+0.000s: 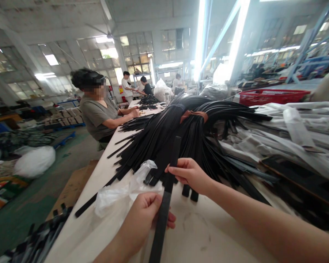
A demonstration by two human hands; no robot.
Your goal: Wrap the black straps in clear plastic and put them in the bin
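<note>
A black strap (166,202) is gripped by the left hand (146,210) and, farther up, pinched by the right hand (188,173). It is held above the table (194,233). Beyond, a strap bundle (195,135) is bound by a brown tie (199,115).

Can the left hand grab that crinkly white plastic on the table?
Probably yes. The left hand is close to the white plastic, and nothing seems to block the way. But it holds a black strap, so it would likely need to let go first.
</note>
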